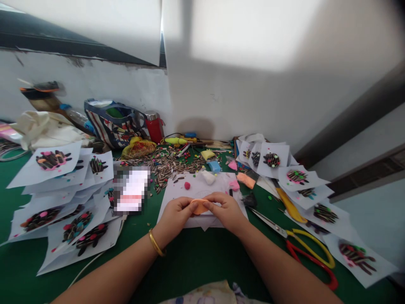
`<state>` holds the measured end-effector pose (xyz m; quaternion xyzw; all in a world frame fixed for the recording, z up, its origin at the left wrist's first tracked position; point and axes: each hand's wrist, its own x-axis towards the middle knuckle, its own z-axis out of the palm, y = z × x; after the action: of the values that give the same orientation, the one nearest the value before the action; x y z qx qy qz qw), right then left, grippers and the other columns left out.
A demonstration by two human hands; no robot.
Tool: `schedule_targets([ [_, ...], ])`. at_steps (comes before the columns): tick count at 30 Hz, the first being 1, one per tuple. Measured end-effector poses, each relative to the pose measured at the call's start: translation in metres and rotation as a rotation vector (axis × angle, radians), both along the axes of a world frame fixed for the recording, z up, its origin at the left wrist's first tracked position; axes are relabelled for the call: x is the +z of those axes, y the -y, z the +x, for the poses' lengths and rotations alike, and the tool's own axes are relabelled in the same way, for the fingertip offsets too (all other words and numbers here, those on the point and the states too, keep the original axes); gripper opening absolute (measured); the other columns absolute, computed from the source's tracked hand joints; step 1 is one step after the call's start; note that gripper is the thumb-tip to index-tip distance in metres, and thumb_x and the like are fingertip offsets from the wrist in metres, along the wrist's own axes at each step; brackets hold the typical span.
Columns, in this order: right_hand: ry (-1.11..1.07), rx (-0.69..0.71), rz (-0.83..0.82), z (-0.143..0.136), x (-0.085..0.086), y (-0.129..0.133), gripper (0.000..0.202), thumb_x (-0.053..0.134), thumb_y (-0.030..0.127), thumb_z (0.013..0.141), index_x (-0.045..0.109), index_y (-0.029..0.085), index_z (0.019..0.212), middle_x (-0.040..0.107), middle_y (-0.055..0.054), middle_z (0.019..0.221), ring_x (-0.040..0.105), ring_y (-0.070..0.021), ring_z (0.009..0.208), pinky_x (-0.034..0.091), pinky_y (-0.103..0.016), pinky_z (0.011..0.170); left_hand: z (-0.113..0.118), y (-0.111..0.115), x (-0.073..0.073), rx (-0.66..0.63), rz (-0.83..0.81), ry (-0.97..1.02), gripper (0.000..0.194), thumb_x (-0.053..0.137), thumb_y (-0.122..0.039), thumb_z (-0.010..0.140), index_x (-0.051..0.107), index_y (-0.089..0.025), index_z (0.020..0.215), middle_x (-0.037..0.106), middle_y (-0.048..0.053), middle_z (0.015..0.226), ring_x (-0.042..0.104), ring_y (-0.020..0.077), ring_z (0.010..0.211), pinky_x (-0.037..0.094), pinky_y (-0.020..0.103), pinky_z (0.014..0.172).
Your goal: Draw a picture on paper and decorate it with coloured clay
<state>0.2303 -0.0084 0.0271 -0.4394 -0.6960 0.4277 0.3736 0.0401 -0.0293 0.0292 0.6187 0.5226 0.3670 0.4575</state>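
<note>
Between my two hands is a flattened piece of orange modelling clay (200, 206), pinched at both sides. My left hand (177, 214), with a gold bangle at the wrist, grips its left edge. Thumb and fingers of my right hand (226, 211) press its right edge. Both hands are over a white sheet of paper (174, 192) on the green table. On that paper lie a small dark pink ball (187, 185), a lump of white clay (208, 177) and a pink lump (234, 185). An orange clay piece (246, 180) rests beside the paper's right edge.
Scissors (294, 240) with red and yellow handles lie at the right. Paper cards with seeds stuck on them are stacked left (68, 194) and right (319, 192). Loose sunflower seeds (164, 166) spread behind the paper, near a red flask (154, 128) and a striped bag (110, 124).
</note>
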Motion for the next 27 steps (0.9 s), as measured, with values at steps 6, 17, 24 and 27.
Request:
schedule_targets([
  [6, 0.063, -0.011, 0.010, -0.002, 0.001, 0.003, 0.017, 0.063, 0.034, 0.086, 0.074, 0.022, 0.085, 0.073, -0.003, 0.087, 0.066, -0.0189, 0.084, 0.047, -0.030, 0.079, 0.000, 0.001, -0.011, 0.010, 0.034, -0.026, 0.039, 0.067, -0.043, 0.080, 0.069, -0.020, 0.111, 0.074, 0.005, 0.096, 0.067, 0.0201, 0.082, 0.052, 0.028, 0.073],
  [17, 0.097, 0.047, -0.053, -0.008, -0.006, 0.009, 0.021, 0.066, 0.028, 0.081, 0.069, 0.023, 0.101, 0.072, -0.001, 0.098, 0.063, -0.0188, 0.091, 0.046, -0.029, 0.084, -0.002, -0.002, -0.010, 0.085, 0.230, -0.077, 0.016, 0.064, -0.034, 0.081, 0.072, -0.020, 0.083, 0.070, 0.003, 0.080, 0.064, 0.0174, 0.075, 0.050, 0.029, 0.071],
  [24, 0.157, 0.036, -0.066, -0.012, -0.004, 0.012, 0.012, 0.063, 0.031, 0.083, 0.070, 0.021, 0.087, 0.071, 0.000, 0.083, 0.062, -0.0184, 0.078, 0.046, -0.028, 0.073, 0.001, 0.002, -0.010, 0.048, 0.281, -0.148, 0.019, 0.065, -0.038, 0.083, 0.067, -0.019, 0.079, 0.065, 0.003, 0.079, 0.060, 0.0166, 0.075, 0.048, 0.028, 0.070],
  [27, 0.142, 0.053, -0.071, -0.012, -0.002, 0.013, 0.015, 0.061, 0.033, 0.086, 0.069, 0.021, 0.085, 0.070, -0.001, 0.082, 0.062, -0.0182, 0.078, 0.046, -0.028, 0.072, 0.000, 0.001, -0.010, 0.054, 0.255, -0.144, 0.018, 0.060, -0.034, 0.086, 0.066, -0.019, 0.078, 0.064, 0.003, 0.079, 0.059, 0.0166, 0.076, 0.047, 0.028, 0.070],
])
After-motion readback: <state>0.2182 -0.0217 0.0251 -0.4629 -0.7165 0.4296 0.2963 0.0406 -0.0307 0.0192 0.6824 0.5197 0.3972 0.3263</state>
